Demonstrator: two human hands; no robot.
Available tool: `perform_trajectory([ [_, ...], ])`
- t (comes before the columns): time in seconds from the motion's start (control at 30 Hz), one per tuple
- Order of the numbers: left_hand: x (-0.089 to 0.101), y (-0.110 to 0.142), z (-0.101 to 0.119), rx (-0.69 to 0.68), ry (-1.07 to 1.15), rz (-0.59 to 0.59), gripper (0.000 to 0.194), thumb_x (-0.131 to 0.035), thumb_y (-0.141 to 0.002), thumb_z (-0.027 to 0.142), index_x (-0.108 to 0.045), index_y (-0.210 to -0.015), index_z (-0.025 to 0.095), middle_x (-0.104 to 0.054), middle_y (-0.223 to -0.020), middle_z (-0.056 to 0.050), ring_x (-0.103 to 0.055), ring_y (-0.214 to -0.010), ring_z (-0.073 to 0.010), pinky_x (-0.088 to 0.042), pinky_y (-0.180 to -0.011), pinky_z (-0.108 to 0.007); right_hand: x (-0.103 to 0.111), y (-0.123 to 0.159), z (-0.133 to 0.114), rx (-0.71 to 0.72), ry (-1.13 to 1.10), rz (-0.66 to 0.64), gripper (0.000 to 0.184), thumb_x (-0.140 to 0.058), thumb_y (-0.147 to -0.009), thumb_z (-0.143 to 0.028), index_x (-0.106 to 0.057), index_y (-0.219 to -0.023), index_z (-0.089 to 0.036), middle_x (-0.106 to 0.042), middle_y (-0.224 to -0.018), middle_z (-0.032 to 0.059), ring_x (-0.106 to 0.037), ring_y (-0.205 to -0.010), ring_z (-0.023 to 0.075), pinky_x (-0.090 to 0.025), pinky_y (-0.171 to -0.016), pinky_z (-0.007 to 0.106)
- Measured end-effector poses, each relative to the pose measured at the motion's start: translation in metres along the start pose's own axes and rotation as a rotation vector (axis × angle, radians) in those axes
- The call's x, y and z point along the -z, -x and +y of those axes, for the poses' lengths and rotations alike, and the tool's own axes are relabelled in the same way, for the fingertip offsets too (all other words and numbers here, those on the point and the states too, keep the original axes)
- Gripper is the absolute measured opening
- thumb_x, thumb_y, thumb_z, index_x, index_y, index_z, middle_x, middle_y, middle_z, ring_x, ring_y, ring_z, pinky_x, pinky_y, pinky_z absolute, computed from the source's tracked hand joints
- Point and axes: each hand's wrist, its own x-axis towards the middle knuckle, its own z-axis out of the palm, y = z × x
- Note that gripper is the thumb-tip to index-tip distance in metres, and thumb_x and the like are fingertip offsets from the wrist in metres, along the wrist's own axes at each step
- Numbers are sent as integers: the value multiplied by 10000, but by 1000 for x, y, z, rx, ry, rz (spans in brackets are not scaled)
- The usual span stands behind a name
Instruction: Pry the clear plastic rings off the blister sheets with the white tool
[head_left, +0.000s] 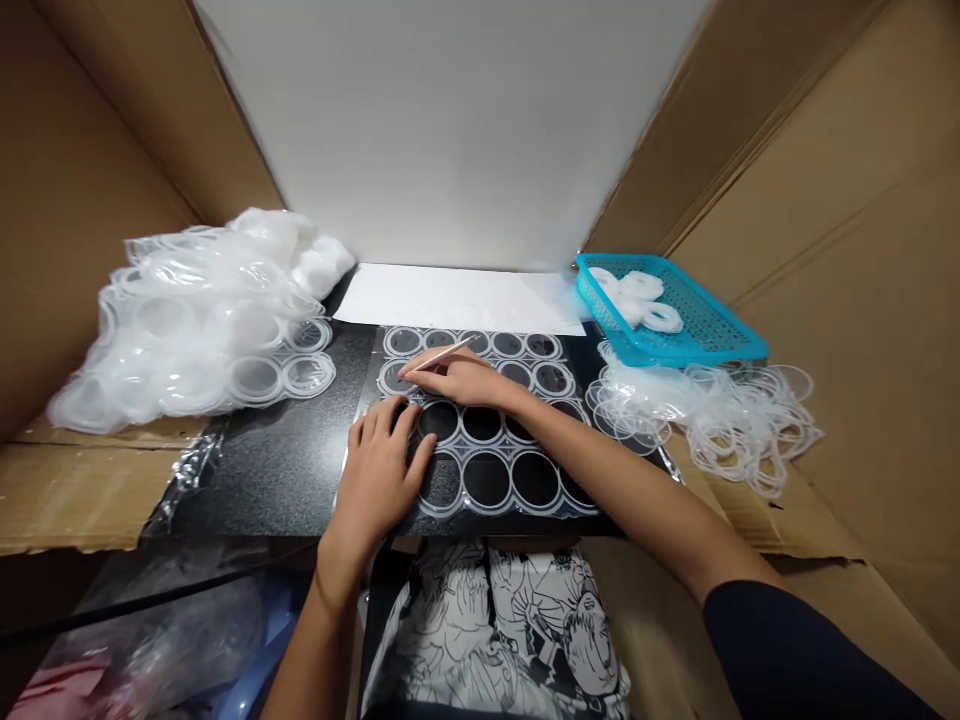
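A clear plastic sheet [487, 480] die-cut with rows of rings lies on a black board [285, 460] in front of me. My left hand [382, 465] rests flat on the sheet's left edge, fingers spread, holding it down. My right hand [461, 378] is closed in a pinch on a thin wooden stick [442, 357], whose tip touches a ring in the second row at the sheet's left side.
A heap of clear ring sheets [195, 320] lies at the left. A blue mesh basket [675, 315] holding white rings sits at the right, with loose clear rings [712, 410] before it. White paper [457, 297] lies behind. Cardboard walls [825, 250] enclose both sides.
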Motion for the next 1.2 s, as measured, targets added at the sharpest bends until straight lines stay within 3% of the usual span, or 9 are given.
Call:
perform_trajectory([
  [0.17, 3, 4, 4, 22, -1, -2, 423, -485, -1060, 390, -556, -1405, 157, -529, -1495, -181, -464, -1409, -341, -395, -1163, -540, -15, -8, 15, -8, 41, 42, 221, -606, -1022, -342, -812, -1054, -270, -795, -1199, 57, -737, -1143, 221, -607, -997, 394],
  [0.33, 3, 4, 4, 47, 20, 10, 415, -489, -1056, 387, -566, -1391, 155, -510, -1495, -189, -463, -1388, -346, -405, -1162, -538, -16, -4, 16, -19, -72, 40, 195, -628, -1001, -338, -805, -1011, -257, -799, -1176, 47, -741, -1113, 217, -594, -1020, 394],
  [0.47, 3, 2, 4, 58, -1, -10, 427, -488, -1052, 402, -556, -1400, 165, -508, -1506, -187, -457, -1394, -354, -406, -1154, -544, -16, -5, 16, -6, -22, 39, 194, -610, -1012, -320, -795, -988, -268, -800, -1155, 37, -735, -1106, 212, -570, -1040, 402],
  [0.67, 3, -5, 3, 80, -11, -14, 452, -504, -1036, 427, -521, -1421, 191, -506, -1524, -173, -459, -1399, -356, -392, -1143, -551, -21, 1, 12, 282, 276, -58, 283, -465, -1073, -264, -741, -1134, -242, -773, -1215, 49, -693, -1112, 176, -525, -1019, 367],
  [0.8, 2, -5, 4, 84, -22, -20, 459, -503, -1034, 438, -537, -1396, 159, -526, -1483, -192, -476, -1383, -368, -390, -1141, -551, -24, -6, 12, 301, 592, -51, 272, -483, -1059, -195, -718, -1192, -216, -765, -1252, 64, -683, -1071, 214, -498, -949, 396],
  [0.93, 2, -3, 6, 99, -38, -35, 457, -486, -1046, 445, -555, -1393, 156, -528, -1472, -192, -473, -1392, -371, -380, -1154, -550, 0, -30, 18, 190, 632, 164, 334, -435, -1058, -146, -723, -1224, -187, -774, -1226, 91, -693, -1056, 238, -506, -936, 423],
  [1.07, 4, -2, 7, 107, -32, -45, 450, -485, -1050, 454, -558, -1395, 175, -510, -1487, -183, -459, -1401, -369, -382, -1151, -552, 41, -34, 24, 112, 414, 462, 329, -450, -1084, -270, -759, -1169, -196, -776, -1226, 84, -712, -1096, 239, -534, -986, 433],
  [1.13, 4, -1, 7, 109, -30, -47, 447, -485, -1050, 457, -561, -1395, 183, -508, -1489, -181, -458, -1399, -370, -386, -1146, -553, 51, -20, 25, 97, 297, 477, 311, -496, -1073, -330, -775, -1138, -208, -779, -1224, 78, -722, -1087, 236, -560, -965, 425],
  [1.2, 4, -1, 6, 100, -37, -46, 443, -480, -1052, 453, -562, -1397, 188, -509, -1490, -183, -457, -1401, -368, -384, -1146, -553, 49, 2, 25, 57, 211, 327, 271, -552, -1048, -351, -788, -1116, -237, -793, -1190, 61, -735, -1038, 230, -588, -921, 420],
])
